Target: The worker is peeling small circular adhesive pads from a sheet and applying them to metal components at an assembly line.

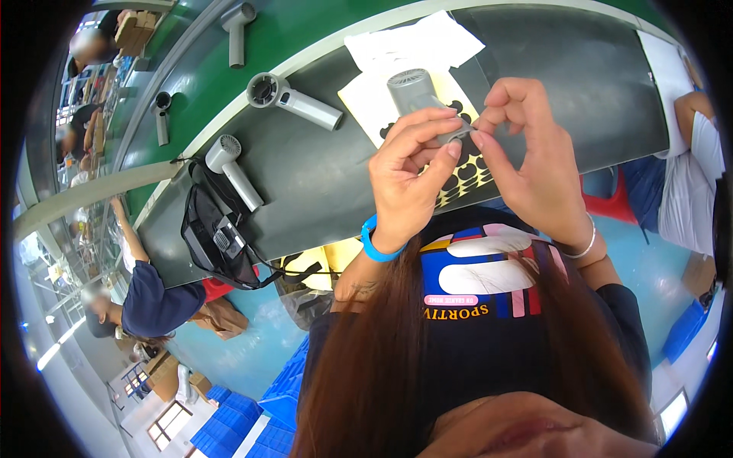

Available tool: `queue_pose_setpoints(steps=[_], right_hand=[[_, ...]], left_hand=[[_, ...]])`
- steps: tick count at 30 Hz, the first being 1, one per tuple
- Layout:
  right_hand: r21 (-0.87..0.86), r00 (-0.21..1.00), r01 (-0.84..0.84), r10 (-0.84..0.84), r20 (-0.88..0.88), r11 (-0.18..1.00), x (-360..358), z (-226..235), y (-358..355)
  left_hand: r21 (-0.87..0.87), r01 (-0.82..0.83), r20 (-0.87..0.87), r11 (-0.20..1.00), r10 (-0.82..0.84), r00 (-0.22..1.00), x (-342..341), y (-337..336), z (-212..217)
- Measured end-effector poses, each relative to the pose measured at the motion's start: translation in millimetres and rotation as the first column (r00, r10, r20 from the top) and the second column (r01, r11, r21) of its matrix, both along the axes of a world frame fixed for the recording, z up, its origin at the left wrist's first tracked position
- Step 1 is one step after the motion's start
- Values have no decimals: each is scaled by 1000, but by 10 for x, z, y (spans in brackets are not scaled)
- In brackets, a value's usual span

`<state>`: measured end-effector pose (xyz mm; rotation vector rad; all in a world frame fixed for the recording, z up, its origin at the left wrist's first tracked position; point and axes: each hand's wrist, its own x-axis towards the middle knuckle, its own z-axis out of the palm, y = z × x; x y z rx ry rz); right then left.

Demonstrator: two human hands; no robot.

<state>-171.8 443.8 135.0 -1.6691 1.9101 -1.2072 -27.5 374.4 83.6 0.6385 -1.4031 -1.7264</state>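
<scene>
A dark bench (321,172) ran under my hands beside a green belt (229,72). My left hand (408,179) was closed round a grey dryer (421,101), raised over a sticker sheet (466,172). My right hand (534,164) pinched something small at the handle, too tiny to tell. Two more dryers (294,99) lay beyond my left fingers.

2 dryers (294,99) on table (321,175), left of sheets (416,46).
</scene>
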Motion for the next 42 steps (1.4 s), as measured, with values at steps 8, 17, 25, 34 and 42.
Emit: queue_pose_setpoints(steps=[8, 17, 25, 34, 42], right_hand=[[-92, 974, 53, -72, -215, 994, 39, -34, -55], [75, 987, 125, -117, -107, 989, -268, -782, -260], [96, 987, 109, -97, -127, 989, -202, -1201, -434], [238, 996, 69, -52, -77, 969, -231, -1115, -499], [305, 984, -120, 72, 166, 945, -419, -982, -435]], left_hand=[[2, -25, -5, 1000, 25, 1000, 76, -41, -22], [-39, -126, -103, 991, 121, 987, 262, -549, -51], [-677, -171, 30, 716, 259, 965, -259, -2038, 34], [-843, 106, 335, 527, 361, 871, -1172, -3050, -806], [-849, 72, 287, 523, 342, 895, -435, -2579, -314]])
